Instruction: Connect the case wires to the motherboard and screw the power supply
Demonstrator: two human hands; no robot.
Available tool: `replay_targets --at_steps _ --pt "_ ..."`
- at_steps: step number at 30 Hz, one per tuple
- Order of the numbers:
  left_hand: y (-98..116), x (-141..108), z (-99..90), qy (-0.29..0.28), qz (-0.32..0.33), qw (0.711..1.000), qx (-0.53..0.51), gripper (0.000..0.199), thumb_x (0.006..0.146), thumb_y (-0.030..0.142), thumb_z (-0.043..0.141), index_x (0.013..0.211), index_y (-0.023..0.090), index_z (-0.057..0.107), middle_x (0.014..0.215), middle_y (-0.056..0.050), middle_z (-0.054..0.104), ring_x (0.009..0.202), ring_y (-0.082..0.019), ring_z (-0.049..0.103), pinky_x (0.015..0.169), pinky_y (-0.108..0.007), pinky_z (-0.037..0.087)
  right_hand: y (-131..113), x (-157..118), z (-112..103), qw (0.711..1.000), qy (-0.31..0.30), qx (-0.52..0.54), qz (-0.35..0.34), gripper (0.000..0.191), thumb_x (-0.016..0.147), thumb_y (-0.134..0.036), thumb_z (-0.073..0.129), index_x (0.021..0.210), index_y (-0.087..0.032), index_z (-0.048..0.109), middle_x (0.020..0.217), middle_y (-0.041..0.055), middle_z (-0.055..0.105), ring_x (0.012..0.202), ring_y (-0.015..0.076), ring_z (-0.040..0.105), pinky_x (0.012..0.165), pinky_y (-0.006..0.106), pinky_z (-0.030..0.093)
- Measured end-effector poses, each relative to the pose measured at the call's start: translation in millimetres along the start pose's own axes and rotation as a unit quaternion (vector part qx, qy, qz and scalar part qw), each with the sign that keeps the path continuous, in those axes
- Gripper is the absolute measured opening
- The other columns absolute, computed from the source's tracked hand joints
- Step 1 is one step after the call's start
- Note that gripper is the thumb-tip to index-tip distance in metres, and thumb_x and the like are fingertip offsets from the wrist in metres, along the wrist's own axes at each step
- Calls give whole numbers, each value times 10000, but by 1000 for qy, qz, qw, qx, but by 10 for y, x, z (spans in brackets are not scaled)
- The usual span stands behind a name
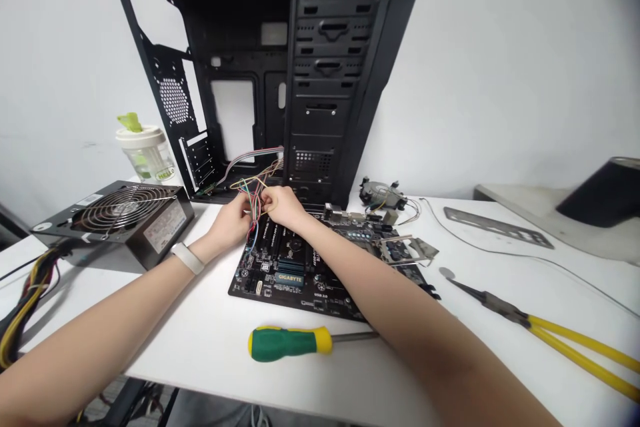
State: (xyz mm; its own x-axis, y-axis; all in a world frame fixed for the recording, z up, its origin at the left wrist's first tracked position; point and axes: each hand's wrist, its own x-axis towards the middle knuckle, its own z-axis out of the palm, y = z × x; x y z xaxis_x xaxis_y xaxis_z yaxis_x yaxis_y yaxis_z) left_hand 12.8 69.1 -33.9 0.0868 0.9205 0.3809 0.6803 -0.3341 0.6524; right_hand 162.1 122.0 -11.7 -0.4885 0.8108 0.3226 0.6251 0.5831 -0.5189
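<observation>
Head view, computer case (320, 123): stands open before us.
Motherboard (305, 270): lies flat, partly beneath our right forearm (380, 287).
Left hand (233, 220), right hand (285, 207): we pinch coloured wires (257, 199) in both.
Wires: bunch at the motherboard's far left corner.

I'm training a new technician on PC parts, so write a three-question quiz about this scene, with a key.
1. What are the left hand and right hand handling together?
2. True or false: the pale wristband is worn on the left wrist.
3. Which thing stands just behind the power supply?
a) the pliers
b) the lidded cup
c) the screwdriver

Key:
1. Thin coloured wires.
2. True.
3. b, the lidded cup.
</observation>
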Motion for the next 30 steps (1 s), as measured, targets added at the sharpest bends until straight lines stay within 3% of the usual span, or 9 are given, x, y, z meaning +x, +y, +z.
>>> replay_targets --at_steps 7,14,18,24,30 --pt "8 -5 12 -9 10 1000 15 334 764 227 478 1086 144 511 1074 -105 663 983 -238 631 877 -360 476 -13 9 -19 999 -14 -37 -16 74 736 -134 576 742 -145 649 750 55 676 707 136 586 624 211 355" --pt "109 -42 -26 -15 10 997 72 317 806 266 472 1095 143 518 1045 -117 675 922 -272 638 812 -370 478 -65 28 -67 996 -35 -74 -34 148 752 -223 607 837 -149 703 809 86 700 742 179 609 608 236 339" --pt "110 -30 -18 -18 5 995 95 293 801 231 474 1063 140 569 993 -113 691 869 -270 644 782 -353 480 -123 22 -102 992 -51 -105 -39 181 779 -223 574 873 -150 709 830 111 702 737 190 613 608 244 339" --pt "91 1 -14 -39 3 992 119 171 746 92 487 781 130 651 860 -118 694 800 -228 634 781 -337 484 -202 70 -129 984 -76 -155 -46 200 793 -191 546 897 -143 710 839 115 703 687 179 602 584 246 331" --pt "63 -8 -15 -48 18 995 90 110 829 189 602 869 109 667 898 -83 682 844 -172 631 844 -360 497 -283 148 -154 972 -105 -202 -66 148 745 -135 577 814 -131 708 777 98 689 678 164 585 590 240 319"
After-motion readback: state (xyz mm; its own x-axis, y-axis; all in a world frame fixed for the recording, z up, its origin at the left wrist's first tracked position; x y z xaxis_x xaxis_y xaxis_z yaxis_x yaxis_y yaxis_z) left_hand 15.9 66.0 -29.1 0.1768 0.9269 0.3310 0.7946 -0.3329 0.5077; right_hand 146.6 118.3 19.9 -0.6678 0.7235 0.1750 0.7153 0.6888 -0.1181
